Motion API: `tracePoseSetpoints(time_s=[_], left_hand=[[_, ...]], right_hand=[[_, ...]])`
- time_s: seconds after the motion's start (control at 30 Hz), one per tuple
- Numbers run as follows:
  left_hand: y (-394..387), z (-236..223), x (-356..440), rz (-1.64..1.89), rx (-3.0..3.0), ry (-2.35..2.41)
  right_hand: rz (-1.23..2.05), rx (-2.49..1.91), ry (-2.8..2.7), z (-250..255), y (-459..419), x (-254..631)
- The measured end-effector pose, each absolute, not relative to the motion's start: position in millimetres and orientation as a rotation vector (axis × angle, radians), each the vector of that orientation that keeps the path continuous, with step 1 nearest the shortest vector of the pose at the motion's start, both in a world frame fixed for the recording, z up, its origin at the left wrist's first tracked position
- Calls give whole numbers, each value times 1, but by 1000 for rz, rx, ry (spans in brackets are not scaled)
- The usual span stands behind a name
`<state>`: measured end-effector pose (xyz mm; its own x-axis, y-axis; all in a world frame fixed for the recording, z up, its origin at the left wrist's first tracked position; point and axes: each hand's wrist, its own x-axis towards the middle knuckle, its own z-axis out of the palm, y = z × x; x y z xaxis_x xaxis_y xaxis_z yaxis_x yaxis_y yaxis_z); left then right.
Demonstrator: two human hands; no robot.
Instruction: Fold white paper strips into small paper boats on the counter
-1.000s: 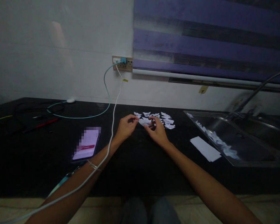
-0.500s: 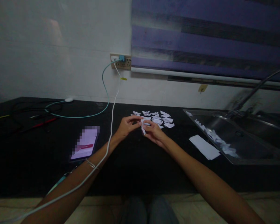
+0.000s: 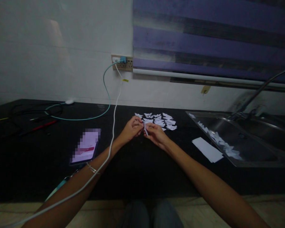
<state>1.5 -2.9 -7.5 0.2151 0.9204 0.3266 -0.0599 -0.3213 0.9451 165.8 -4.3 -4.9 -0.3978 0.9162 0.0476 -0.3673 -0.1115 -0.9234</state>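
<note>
Between my two hands is a small folded piece of white paper [image 3: 145,129], seen nearly edge-on. My left hand [image 3: 134,127] pinches it from the left, fingers curled. From the other side my right hand [image 3: 156,133] grips it between thumb and fingers. Just beyond the fingers, several small folded paper boats [image 3: 170,122] lie in rows on the black counter [image 3: 142,171]; my hands hide part of the nearest ones. The exact fold of the held paper is too small to make out.
A stack of white paper sheets [image 3: 207,149] lies right of my hands, beside a metal sink [image 3: 256,152] with white paper pieces [image 3: 224,144] along its edge. A phone [image 3: 85,146] lies at left. A white cable [image 3: 113,126] crosses over my left forearm.
The fingers of my left hand have curled in closer around the paper. The held paper has turned to a narrower, more upright view. My right hand has barely moved.
</note>
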Motion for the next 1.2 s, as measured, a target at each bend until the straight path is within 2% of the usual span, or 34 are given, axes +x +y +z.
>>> tracePoseSetpoints(time_s=[0.4,0.6,0.77,0.93,1.07,1.2], left_hand=[[-4,-6,-3,1276,1945,1003],[-4,-7,-5,1201,1972,1017],[-8,-5,-8,1091,2038,1006],[-9,-3,-10,990,2177,1102],[-6,-3,-9,1060,2217,1256],[-4,-6,-4,1133,2198,1326]], right_hand=[[1517,-685,-1370,-6,-6,168],[1287,-731,-1568,-6,-3,171],[1216,-696,-1720,-7,-3,175],[833,-849,-1932,-5,-8,176],[459,-1010,-2045,-2,-12,175],[326,-1103,-2059,-3,-12,172]])
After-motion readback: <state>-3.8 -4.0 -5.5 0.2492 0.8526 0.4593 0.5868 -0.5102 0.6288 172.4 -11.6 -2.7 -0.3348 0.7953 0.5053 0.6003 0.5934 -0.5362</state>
